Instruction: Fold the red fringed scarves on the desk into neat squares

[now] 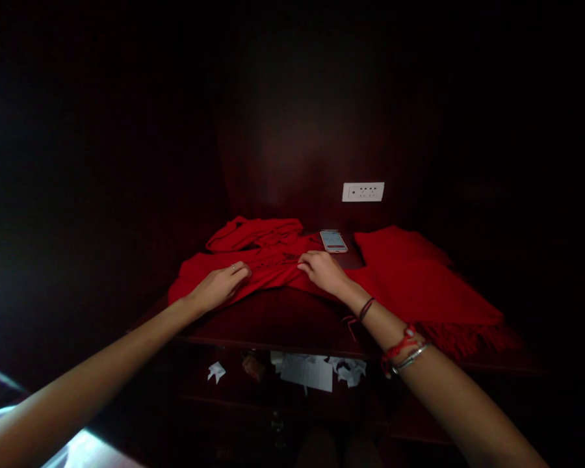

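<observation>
A red cloth (263, 257) lies bunched on a dark wooden table (273, 318). My left hand (219, 285) rests on its left part, fingers curled and pinching the fabric; a ring shows on one finger. My right hand (324, 270) grips a fold of the same cloth near the middle, fingers closed. Bracelets and a red thread sit on my right wrist. A second red cloth (419, 279) with a fringe lies spread to the right, under my right forearm.
A white phone (333, 240) lies face up on the table behind my right hand. A white wall socket (363, 192) is on the dark panel behind. Crumpled papers (307, 370) lie on a shelf below the table edge. The surroundings are very dark.
</observation>
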`<control>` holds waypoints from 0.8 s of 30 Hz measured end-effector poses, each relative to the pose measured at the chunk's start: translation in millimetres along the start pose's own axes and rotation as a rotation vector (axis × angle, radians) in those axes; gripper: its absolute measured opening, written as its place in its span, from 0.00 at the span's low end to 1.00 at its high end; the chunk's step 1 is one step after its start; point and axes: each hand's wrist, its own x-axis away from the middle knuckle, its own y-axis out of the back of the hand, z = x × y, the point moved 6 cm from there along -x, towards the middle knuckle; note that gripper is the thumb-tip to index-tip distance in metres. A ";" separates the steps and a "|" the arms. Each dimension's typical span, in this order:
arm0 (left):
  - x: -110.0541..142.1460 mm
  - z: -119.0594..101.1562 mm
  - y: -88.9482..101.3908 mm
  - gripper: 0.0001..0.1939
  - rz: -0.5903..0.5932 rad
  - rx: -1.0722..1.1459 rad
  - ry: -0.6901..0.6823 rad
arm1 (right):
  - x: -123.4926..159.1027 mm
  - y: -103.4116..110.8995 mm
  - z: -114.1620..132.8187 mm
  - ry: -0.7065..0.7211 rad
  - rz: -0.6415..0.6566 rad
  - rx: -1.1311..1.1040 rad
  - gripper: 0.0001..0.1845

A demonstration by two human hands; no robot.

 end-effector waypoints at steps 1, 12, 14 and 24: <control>0.5 -0.1 -0.3 0.12 -0.012 -0.025 0.007 | -0.2 0.7 -0.5 -0.001 0.004 0.005 0.09; 11.6 -39.8 -6.0 0.09 -0.116 -0.369 -0.068 | -4.7 4.5 -5.7 0.018 -0.004 0.043 0.08; 11.2 -30.3 -0.4 0.11 -0.129 -0.393 -0.077 | -3.9 5.4 -7.0 0.022 -0.009 0.047 0.07; -24.2 -2.4 70.0 0.12 -0.102 -0.174 -0.058 | -4.2 30.1 -8.4 0.028 -0.176 0.028 0.09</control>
